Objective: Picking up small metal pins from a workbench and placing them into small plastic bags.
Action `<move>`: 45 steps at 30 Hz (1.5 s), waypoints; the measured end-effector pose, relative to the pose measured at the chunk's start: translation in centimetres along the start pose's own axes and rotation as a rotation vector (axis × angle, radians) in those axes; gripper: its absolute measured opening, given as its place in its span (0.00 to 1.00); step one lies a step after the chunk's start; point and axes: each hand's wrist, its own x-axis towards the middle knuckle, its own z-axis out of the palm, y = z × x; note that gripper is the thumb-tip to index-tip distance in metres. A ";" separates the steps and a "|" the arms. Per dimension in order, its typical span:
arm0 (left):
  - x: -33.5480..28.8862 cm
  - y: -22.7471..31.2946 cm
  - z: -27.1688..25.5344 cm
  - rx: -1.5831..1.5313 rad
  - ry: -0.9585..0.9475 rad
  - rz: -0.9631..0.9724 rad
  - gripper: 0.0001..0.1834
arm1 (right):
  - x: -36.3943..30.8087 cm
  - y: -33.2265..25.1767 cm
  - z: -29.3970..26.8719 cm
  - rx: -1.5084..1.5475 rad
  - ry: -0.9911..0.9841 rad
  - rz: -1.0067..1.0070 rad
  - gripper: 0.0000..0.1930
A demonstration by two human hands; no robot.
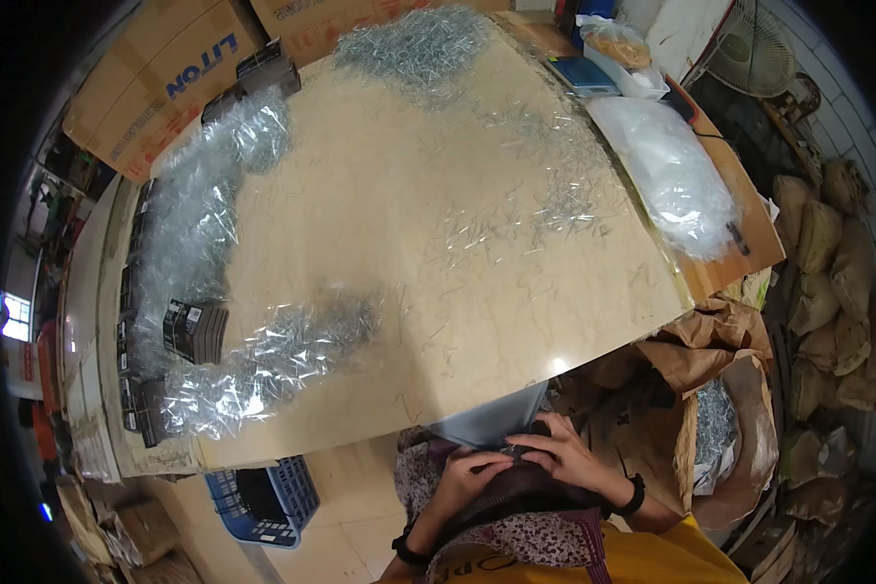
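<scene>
Two bare hands low in the frame, below the near edge of the beige marble-patterned counter (399, 195): left hand (464, 474) and right hand (569, 450), each with a black band at the wrist, both bent over a small dark object (518, 453) held over the lap, against dark cloth just off the counter's edge. Fingers (545, 428) of the right hand curled down and closed over the dark object; fingers of the left hand pinched against its near side; object too small and covered to tell by kind. On the counter, three loose heaps of small silvery metal pieces in clear plastic packets: one at the far edge (414, 44), one long heap down the left side (200, 195), one near the front left (273, 355); scattered single packets across the middle. One short stack of black cards with pale labels (193, 331) between the left and front heaps. One heap of empty clear plastic bags (672, 170) on the right. One blue-faced weighing scale (579, 73) at the far right. Two brown cardboard boxes (165, 83) at the far left, one with blue lettering, one with red. One blue plastic crate (263, 501) on the floor, left of the hands. One open brown paper sack (720, 428) with silvery pieces inside, right of the hands.
</scene>
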 end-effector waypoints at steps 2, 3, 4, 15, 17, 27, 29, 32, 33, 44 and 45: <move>-0.2 0.1 -0.2 0.065 -0.017 0.012 0.07 | 0.2 -0.8 -0.4 0.070 0.020 0.070 0.20; -0.2 0.1 -0.2 0.080 -0.026 0.024 0.07 | 0.2 -0.5 -0.2 0.165 0.075 0.062 0.18; -0.1 0.6 -0.3 0.005 -0.028 -0.064 0.07 | 0.0 0.0 0.3 0.212 0.098 0.076 0.15; 0.1 1.2 -0.4 -0.037 -0.064 -0.161 0.08 | 0.4 -0.9 1.1 0.201 0.371 -0.052 0.15; 0.0 1.4 -0.4 -0.060 -0.061 -0.181 0.08 | 0.4 0.6 0.9 -0.114 0.143 -0.085 0.14; -0.9 -1.6 -1.0 -0.014 -0.326 -0.180 0.11 | -1.2 2.8 2.5 0.186 -0.256 -0.139 0.20; -0.6 1.5 -1.3 0.003 -0.288 -0.143 0.13 | -0.6 0.9 -0.1 0.230 -0.232 -0.085 0.21; 0.0 5.0 -1.9 -0.092 -0.057 -0.077 0.25 | 1.1 -1.4 -2.4 0.532 0.025 0.087 0.12; -0.1 5.6 -1.9 -0.228 0.065 -0.009 0.34 | 2.1 -3.1 -3.9 0.546 0.072 0.068 0.10; 3.2 9.5 -3.1 -0.656 0.019 -0.290 0.22 | 6.2 -5.6 -6.9 0.398 0.188 -0.139 0.16; 3.2 9.4 -3.1 -0.597 0.014 -0.282 0.19 | 6.4 -5.3 -7.1 0.250 0.150 -0.279 0.17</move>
